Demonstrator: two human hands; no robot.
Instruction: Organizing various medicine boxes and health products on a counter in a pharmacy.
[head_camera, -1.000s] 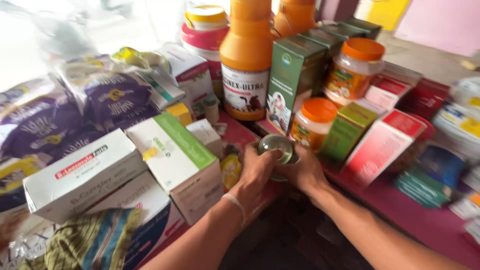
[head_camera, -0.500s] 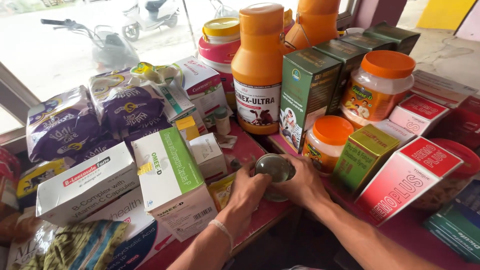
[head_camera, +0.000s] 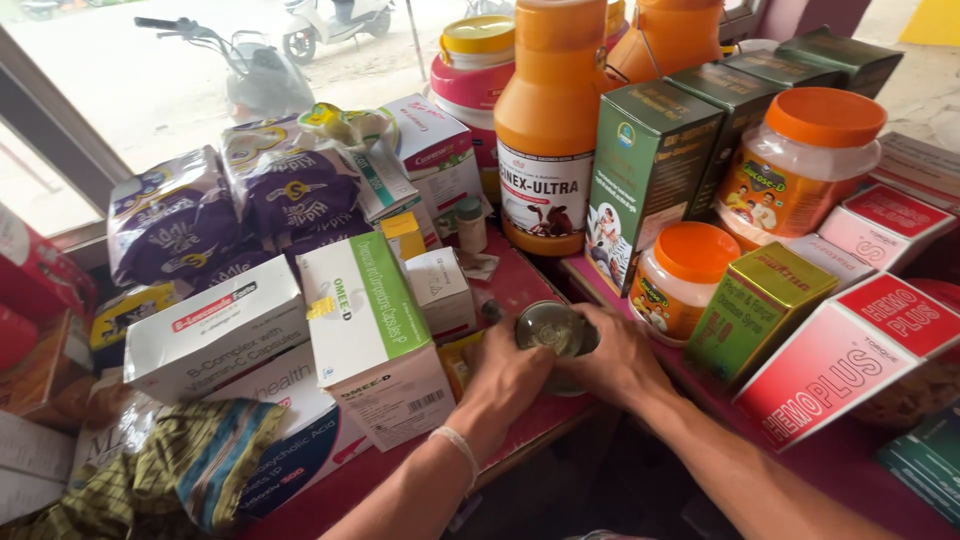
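Shelving of dark red board (head_camera: 520, 285) runs along a window and round a corner, crowded with stock turned label-out, presumably so that each pack can be read from where I look down. Largest is a tall orange plastic bottle with a white label (head_camera: 548, 130), standing upright at the back, where it blocks nothing smaller. Beside it stands a dark green upright carton (head_camera: 645, 175), then a clear jar with an orange lid (head_camera: 800, 165). Purple and white soft packets (head_camera: 215, 215) lean against the window frame. A white carton with a green stripe (head_camera: 372, 345) stands on end near the front edge, and a striped green cloth (head_camera: 185, 465) lies bunched at the lower left.

Smallest, and central, is a small round shiny metal container (head_camera: 556, 330) resting on the shelf just in front of a short orange-lidded jar (head_camera: 680, 280). I see my left hand (head_camera: 505, 375) and right hand (head_camera: 625, 355) both curled closely round it, fingers wrapped narrow against its sides, steadying it from both flanks. Its rim faces up between my thumbs.
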